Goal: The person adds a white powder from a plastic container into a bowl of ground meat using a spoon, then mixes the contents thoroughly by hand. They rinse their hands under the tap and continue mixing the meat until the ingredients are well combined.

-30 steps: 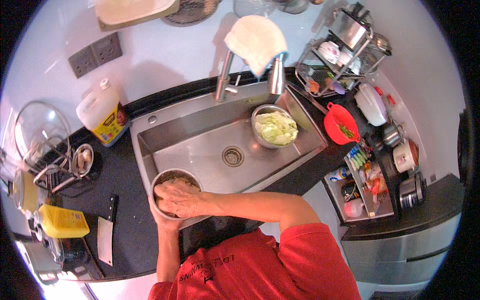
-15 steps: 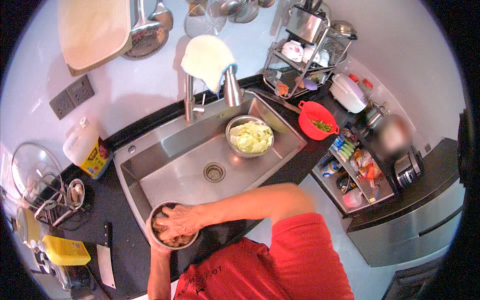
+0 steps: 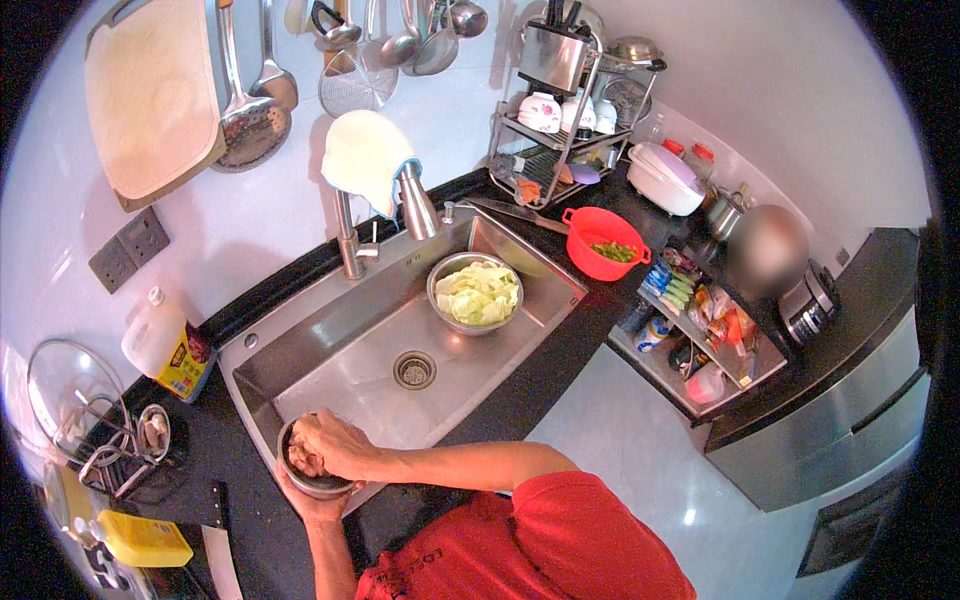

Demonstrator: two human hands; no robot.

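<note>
At the near left edge of the sink, a small metal bowl (image 3: 322, 487) holds pieces of brownish-pink meat (image 3: 304, 462). My left hand (image 3: 314, 504) is wrapped around the bowl's near side and holds it. My right hand (image 3: 342, 447) is down in the bowl, its fingers curled into the meat; the fingertips are partly hidden. Inside the steel sink (image 3: 345, 375), towards its right end, sits another metal bowl (image 3: 462, 322) of pale green sliced vegetable (image 3: 480, 292).
A faucet (image 3: 348, 240) draped with a cream cloth (image 3: 365, 155) stands behind the sink. To the right is a red colander (image 3: 590, 260) with green pieces. A cleaver (image 3: 218, 550), a yellow bottle (image 3: 145, 540) and a large jug (image 3: 165, 350) occupy the left counter. A dish rack (image 3: 560, 140) fills the corner.
My right hand has gone from spread fingers over the meat to a curled grip. The bowl now looks tilted. The whole view has shifted a little.
</note>
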